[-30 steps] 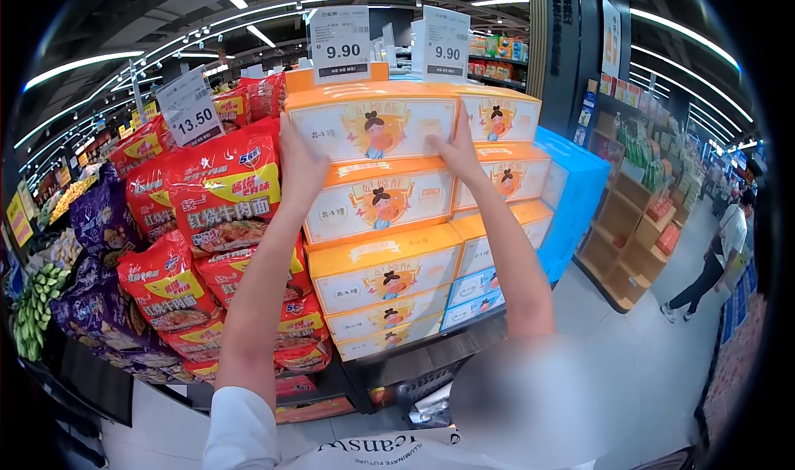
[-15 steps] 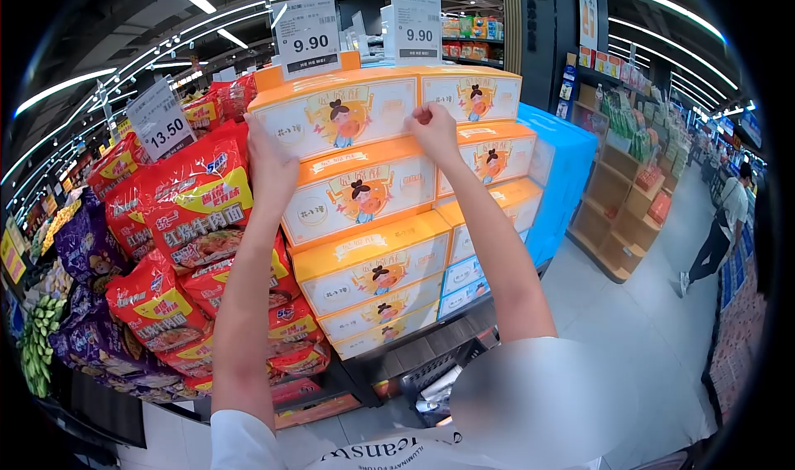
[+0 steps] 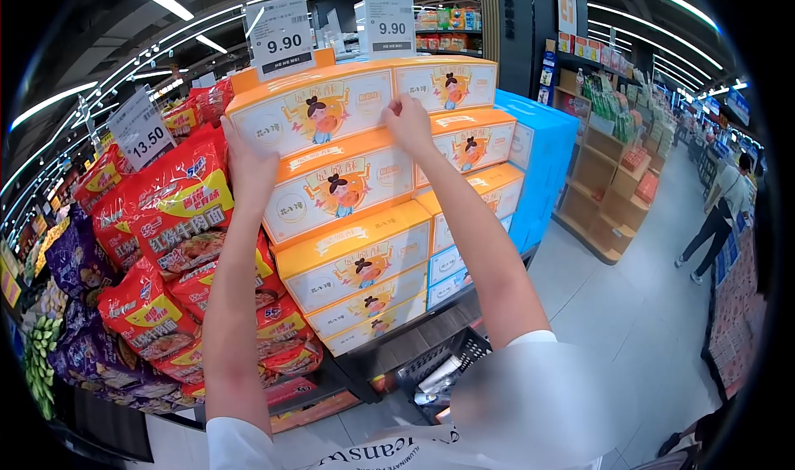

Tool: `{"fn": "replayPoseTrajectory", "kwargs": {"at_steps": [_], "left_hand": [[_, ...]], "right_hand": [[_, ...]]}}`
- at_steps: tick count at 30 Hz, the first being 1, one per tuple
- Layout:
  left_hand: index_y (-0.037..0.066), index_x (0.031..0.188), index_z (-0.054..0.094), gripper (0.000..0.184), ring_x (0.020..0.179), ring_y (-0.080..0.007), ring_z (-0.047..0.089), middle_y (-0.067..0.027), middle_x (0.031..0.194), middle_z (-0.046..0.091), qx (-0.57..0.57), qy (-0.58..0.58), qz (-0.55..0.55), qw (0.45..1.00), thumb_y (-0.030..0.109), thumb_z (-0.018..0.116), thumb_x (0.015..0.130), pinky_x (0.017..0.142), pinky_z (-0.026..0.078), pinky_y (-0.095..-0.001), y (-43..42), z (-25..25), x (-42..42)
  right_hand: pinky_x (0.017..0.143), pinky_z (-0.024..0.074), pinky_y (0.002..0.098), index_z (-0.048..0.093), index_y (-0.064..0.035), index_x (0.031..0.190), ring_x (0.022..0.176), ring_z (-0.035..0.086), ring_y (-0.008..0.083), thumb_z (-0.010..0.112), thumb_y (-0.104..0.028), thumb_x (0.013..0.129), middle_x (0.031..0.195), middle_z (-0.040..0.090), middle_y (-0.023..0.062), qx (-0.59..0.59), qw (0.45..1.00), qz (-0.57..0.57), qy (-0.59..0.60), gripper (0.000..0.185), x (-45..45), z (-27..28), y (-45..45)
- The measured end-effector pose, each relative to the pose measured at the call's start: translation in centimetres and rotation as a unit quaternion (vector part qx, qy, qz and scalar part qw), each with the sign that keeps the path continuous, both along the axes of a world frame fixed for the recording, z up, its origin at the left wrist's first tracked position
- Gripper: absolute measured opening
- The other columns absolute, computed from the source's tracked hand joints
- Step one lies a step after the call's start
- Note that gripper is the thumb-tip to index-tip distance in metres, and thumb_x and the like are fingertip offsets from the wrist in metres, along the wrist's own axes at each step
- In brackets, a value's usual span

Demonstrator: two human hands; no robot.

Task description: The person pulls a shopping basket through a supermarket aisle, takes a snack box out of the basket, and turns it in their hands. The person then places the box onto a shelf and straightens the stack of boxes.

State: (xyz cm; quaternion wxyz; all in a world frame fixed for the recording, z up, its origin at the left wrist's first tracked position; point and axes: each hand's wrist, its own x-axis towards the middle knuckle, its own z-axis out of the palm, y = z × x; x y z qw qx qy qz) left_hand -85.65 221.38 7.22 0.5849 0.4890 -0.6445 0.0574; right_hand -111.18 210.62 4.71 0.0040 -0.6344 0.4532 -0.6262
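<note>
A white and orange pastry box (image 3: 269, 126) with a cartoon figure on its front lies at the top left of a stepped stack. My left hand (image 3: 251, 162) grips its left end, the thumb against the front and the other fingers partly hidden round the side. At the right end of the same box, my right hand (image 3: 407, 125) is closed, its fingertips curled at the seam with the neighbouring pastry box (image 3: 474, 85). Directly below rests another pastry box (image 3: 286, 209) of the same design, with further boxes (image 3: 335, 238) stepped beneath it.
Red instant noodle bags (image 3: 178, 213) are piled to the left. Price signs (image 3: 284, 43) stand behind the top boxes. A blue carton (image 3: 542, 163) flanks the stack on the right. Below is a black basket (image 3: 468, 350) with items inside. A person (image 3: 729, 213) is in the aisle.
The whole scene has shifted left in view as my head turned slightly right. Both hands stay at the top box's ends. The person in the aisle has changed stance.
</note>
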Motion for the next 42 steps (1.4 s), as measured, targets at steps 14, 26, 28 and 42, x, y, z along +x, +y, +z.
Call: {"fn": "replayPoseTrajectory", "kwargs": {"at_steps": [14, 26, 28, 42], "left_hand": [[0.004, 0.142, 0.003, 0.094, 0.121, -0.0306, 0.043, -0.0226, 0.138, 0.033, -0.002, 0.012, 0.004, 1.000, -0.002, 0.062, 0.070, 0.098, 0.038, -0.0342, -0.2, 0.0, 0.1], [-0.001, 0.140, 0.001, 0.092, 0.122, -0.0336, 0.041, -0.0246, 0.134, 0.036, 0.013, 0.025, 0.006, 1.000, -0.001, 0.062, 0.070, 0.101, 0.034, -0.0351, 0.0, 0.1, -0.3], [-0.003, 0.139, 0.003, 0.091, 0.119, -0.0330, 0.044, -0.0244, 0.131, 0.041, 0.032, 0.048, 0.002, 0.998, 0.002, 0.063, 0.070, 0.099, 0.036, -0.0348, 0.3, 0.2, -0.5], [-0.006, 0.133, 0.020, 0.077, 0.113, -0.0353, 0.049, -0.0258, 0.122, 0.048, -0.027, 0.014, 0.027, 0.999, 0.011, 0.063, 0.072, 0.095, 0.039, -0.0375, -0.3, -0.3, -0.2]], "right_hand": [[0.067, 0.0475, 0.0356, 0.060, -0.0030, 0.078, 0.072, 0.060, 0.0258, 0.062, -0.018, 0.073, 0.074, 0.062, 0.0118, 0.020, 0.999, 0.036, -0.021, 0.015, -0.6, 0.5, -0.1], [0.063, 0.0475, 0.0352, 0.059, -0.0024, 0.073, 0.069, 0.060, 0.0256, 0.063, -0.017, 0.069, 0.071, 0.061, 0.0117, 0.010, 0.997, 0.057, -0.041, 0.016, -0.6, 0.5, 0.2], [0.063, 0.0472, 0.0355, 0.058, -0.0024, 0.072, 0.069, 0.060, 0.0259, 0.063, -0.018, 0.068, 0.070, 0.061, 0.0117, 0.008, 0.998, 0.052, -0.042, 0.017, -0.4, 0.5, 0.2], [0.065, 0.0474, 0.0351, 0.055, -0.0023, 0.082, 0.072, 0.060, 0.0260, 0.068, -0.023, 0.067, 0.071, 0.060, 0.0118, -0.017, 0.996, 0.034, -0.081, 0.029, 0.0, 0.4, 0.9]]}}
